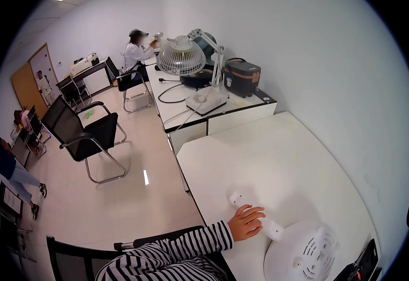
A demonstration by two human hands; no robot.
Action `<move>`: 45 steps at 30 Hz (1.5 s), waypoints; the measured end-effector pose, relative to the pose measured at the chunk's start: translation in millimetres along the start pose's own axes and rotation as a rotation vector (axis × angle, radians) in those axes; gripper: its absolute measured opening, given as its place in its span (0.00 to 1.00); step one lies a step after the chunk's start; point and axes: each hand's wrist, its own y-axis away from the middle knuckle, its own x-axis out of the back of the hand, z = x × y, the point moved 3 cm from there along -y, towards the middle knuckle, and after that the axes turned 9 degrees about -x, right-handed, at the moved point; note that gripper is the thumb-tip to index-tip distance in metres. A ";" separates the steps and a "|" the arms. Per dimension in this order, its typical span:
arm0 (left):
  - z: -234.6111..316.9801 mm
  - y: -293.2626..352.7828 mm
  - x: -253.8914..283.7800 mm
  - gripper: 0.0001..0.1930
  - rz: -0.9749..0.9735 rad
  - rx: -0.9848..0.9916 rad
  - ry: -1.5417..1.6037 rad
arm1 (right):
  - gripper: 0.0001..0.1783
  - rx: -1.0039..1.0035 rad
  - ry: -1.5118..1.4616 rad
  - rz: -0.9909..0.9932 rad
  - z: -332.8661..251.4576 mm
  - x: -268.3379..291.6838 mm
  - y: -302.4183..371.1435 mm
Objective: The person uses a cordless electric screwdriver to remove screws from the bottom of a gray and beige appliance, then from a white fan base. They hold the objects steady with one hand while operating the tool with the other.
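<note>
On the near white table, at the lower right, lies a white round appliance with vent slots in its casing. A pale neck runs from it toward the upper left and passes beneath my left hand. My left arm, in a black-and-white striped sleeve, reaches in from the lower left. That hand rests over the neck with its fingers stretched and apart, not wrapped round it. The neck's far end, with small dark holes, shows beyond my fingertips. My right hand is out of view.
A black case stands at the table's right edge. On the adjoining desk are a caged lamp, a dark grey box and a black cord. Black chairs stand to the left. Several people are in the room.
</note>
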 end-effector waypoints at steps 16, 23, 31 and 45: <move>4.7 -11.3 -5.2 0.06 -0.065 -0.098 0.057 | 0.24 -0.062 0.089 -0.031 -23.4 -25.7 3.4; -21.5 4.8 22.5 0.09 0.223 0.107 0.134 | 0.31 -0.144 0.063 0.015 -7.4 -27.0 -8.0; -66.2 27.9 43.3 0.07 0.297 0.568 0.163 | 0.34 -0.093 -0.053 0.097 -5.5 -28.8 -7.6; -82.1 25.1 24.5 0.09 0.315 0.711 0.425 | 0.39 -0.124 -0.136 0.136 22.8 -15.3 -7.1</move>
